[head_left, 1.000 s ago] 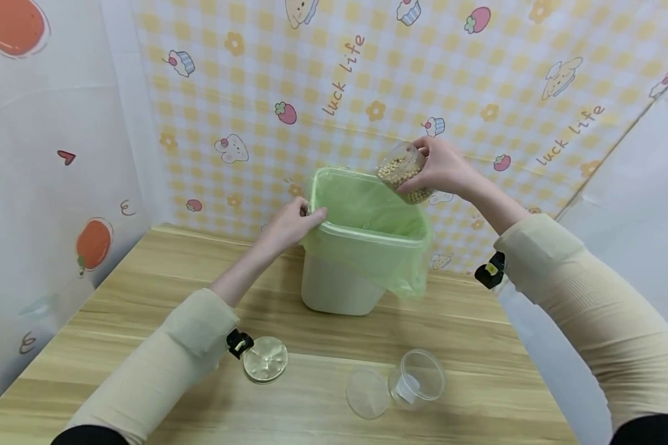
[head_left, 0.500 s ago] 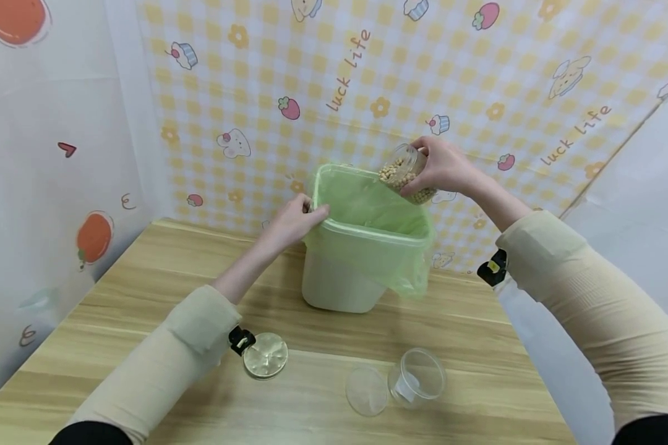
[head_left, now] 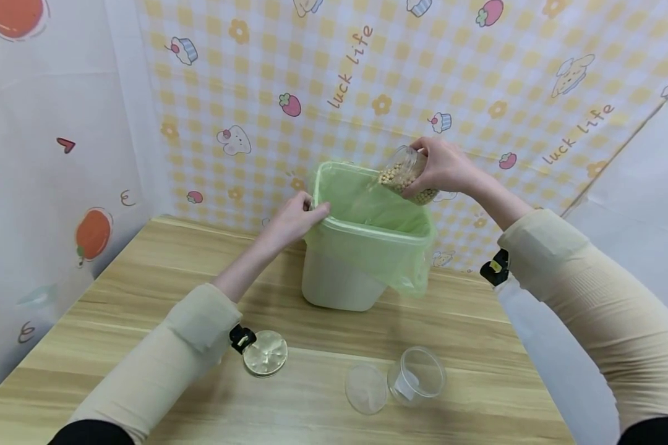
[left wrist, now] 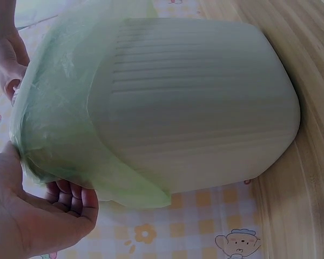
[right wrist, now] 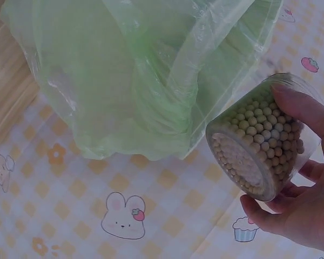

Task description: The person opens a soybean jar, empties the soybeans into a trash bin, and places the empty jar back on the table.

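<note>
My right hand [head_left: 448, 165] grips a clear jar [head_left: 409, 173] of pale round soybeans [right wrist: 267, 132], tilted with its mouth over the trash bin [head_left: 339, 281]. A faint blurred streak of beans falls from the mouth into the bin. A green trash bag [head_left: 375, 238] lines the bin and hangs down over its outside. At the bin's left corner my left hand [head_left: 295, 219] holds the bag-covered rim, thumb on top and fingers curled beneath it, as the left wrist view shows. The right wrist view has the jar's base toward the camera, with beans filling its lower part.
On the wooden table [head_left: 289, 420] lie a round gold-coloured lid [head_left: 265, 353] and a clear round lid [head_left: 365, 389]. A clear cup [head_left: 417, 377] with a white piece inside stands beside the clear lid. A checked cloth [head_left: 245, 86] hangs behind the bin.
The jar in my right hand has tipped further, and beans have shifted to its mouth and begun falling. My left hand stays on the rim. The head view has tilted slightly.
</note>
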Tool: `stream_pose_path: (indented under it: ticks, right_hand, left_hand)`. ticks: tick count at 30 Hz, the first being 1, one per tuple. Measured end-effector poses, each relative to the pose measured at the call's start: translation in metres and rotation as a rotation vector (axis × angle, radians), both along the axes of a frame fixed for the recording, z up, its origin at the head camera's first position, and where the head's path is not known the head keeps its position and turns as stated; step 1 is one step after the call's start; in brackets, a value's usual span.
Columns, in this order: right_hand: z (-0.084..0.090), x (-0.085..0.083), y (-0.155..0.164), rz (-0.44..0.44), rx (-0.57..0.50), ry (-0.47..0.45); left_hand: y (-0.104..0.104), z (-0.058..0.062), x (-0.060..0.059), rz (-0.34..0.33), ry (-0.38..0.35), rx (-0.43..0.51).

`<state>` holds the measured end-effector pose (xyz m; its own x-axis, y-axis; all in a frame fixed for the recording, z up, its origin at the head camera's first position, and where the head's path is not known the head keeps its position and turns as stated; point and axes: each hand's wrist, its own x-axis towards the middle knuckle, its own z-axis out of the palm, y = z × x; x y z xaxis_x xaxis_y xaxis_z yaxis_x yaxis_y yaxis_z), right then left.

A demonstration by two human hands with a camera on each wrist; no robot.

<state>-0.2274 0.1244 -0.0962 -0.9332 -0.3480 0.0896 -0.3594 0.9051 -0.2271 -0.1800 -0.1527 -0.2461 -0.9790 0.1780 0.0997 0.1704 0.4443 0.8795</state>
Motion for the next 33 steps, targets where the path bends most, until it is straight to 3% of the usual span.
stream_pose_path:
  ticks: [33]
  right_hand:
    - [0.0032, 0.0016, -0.0008, 0.029, 0.039, 0.015]
  left_hand:
    - [0.0009, 0.001, -0.0012, 0.011, -0.009, -0.027]
